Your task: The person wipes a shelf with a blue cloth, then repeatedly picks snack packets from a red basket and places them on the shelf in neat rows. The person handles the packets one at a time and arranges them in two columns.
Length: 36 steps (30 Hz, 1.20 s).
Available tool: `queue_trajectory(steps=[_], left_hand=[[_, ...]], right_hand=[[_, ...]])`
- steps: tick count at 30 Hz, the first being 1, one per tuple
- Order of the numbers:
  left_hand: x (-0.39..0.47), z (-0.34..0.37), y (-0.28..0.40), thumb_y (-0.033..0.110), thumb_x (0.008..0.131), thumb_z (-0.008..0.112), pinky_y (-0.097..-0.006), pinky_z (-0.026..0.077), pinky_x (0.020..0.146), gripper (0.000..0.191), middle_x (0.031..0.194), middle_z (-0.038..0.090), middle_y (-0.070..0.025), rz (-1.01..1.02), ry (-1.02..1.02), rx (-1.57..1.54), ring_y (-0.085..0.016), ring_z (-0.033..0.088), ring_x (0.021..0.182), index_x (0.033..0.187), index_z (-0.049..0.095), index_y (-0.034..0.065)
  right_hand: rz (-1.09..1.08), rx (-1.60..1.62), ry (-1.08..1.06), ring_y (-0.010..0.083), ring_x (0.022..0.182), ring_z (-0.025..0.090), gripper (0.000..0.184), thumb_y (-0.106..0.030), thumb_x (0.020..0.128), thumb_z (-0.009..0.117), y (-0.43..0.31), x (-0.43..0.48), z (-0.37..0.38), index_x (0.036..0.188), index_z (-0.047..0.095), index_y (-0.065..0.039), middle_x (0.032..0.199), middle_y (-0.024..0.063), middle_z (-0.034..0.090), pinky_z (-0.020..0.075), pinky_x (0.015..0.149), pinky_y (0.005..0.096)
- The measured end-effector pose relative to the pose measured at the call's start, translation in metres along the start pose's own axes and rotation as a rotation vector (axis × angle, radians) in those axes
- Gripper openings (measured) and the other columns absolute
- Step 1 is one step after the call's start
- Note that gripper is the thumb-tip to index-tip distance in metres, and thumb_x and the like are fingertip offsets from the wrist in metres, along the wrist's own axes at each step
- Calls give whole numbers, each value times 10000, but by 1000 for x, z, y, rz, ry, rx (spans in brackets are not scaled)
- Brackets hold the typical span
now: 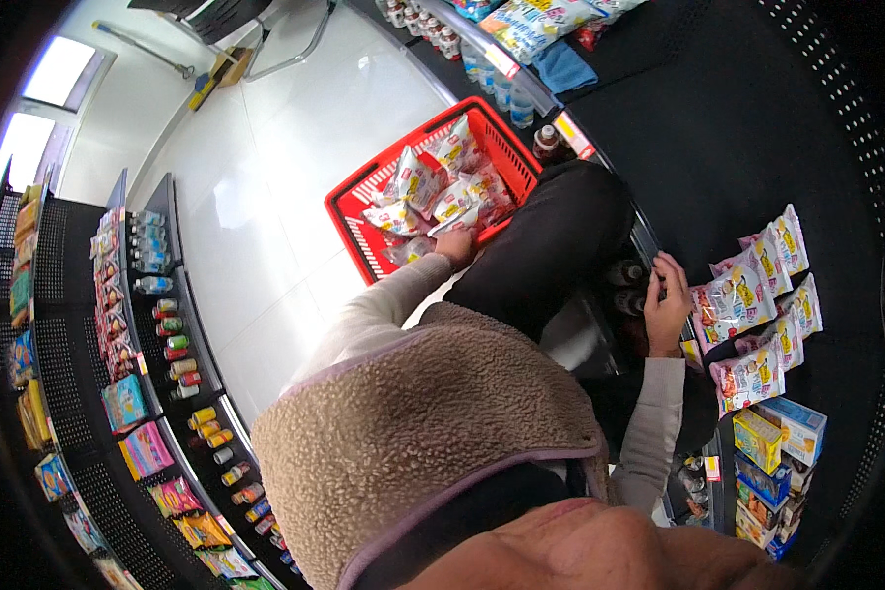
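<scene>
My left hand [457,248] reaches over the near side of a red plastic shopping basket [349,230] on the floor. It touches the lower edge of a white and pink snack packet [453,205]; its fingers are hidden, so I cannot tell whether they grip it. Several similar packets lie around it in the basket. My right hand [667,306] rests at the front edge of a black shelf [715,155], fingers slightly apart and holding nothing. Just right of it, similar snack packets [734,302] stand in two rows on that shelf.
Biscuit boxes [758,440] are stacked beyond the packets. A blue cloth [564,66] and larger snack bags [535,26] lie farther up the shelf. Bottles [548,140] stand below. My bent leg [538,243] is between basket and shelf. Stocked shelving [136,354] lines the left.
</scene>
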<state>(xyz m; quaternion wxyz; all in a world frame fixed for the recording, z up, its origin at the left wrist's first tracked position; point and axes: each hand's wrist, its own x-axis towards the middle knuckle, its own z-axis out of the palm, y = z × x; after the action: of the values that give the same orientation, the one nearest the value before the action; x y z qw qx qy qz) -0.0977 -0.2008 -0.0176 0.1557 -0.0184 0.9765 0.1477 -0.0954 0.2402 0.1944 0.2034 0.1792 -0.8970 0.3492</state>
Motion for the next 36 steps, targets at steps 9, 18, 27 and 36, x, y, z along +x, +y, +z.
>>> queue_trajectory(steps=[9, 18, 27, 36], left_hand=[[55, -23, -65, 289, 946, 564, -536, 565, 834, 307, 1069, 706, -220, -55, -6, 64, -411, 704, 996, 1185, 655, 119], [105, -19, -102, 263, 964, 508, -541, 546, 840, 285, 986, 725, -239, -31, 75, 56, -446, 701, 930, 1052, 718, 91], [104, -33, -98, 308, 835, 746, -520, 546, 847, 421, 959, 722, -252, 20, -131, -118, -428, 695, 913, 1186, 693, 81], [100, -25, -103, 193, 837, 693, -542, 535, 853, 364, 939, 703, -252, 55, -102, -119, -461, 675, 935, 1172, 645, 59]], right_hand=[[99, 21, -244, 417, 1071, 665, 285, -8, 936, 622, 3, -74, 60, 1216, 667, 3, 1167, 203, 702, 531, 928, 435], [202, -84, -1057, 410, 1239, 563, 487, -233, 916, 704, 29, -217, 191, 1343, 605, -22, 1387, 236, 583, 486, 993, 484], [230, -105, -1268, 412, 1215, 574, 487, -245, 917, 703, 15, -228, 264, 1339, 608, -22, 1364, 234, 595, 491, 985, 485], [256, -88, -1310, 414, 1190, 585, 487, -257, 919, 702, 5, -193, 307, 1335, 612, -22, 1341, 232, 607, 496, 976, 485]])
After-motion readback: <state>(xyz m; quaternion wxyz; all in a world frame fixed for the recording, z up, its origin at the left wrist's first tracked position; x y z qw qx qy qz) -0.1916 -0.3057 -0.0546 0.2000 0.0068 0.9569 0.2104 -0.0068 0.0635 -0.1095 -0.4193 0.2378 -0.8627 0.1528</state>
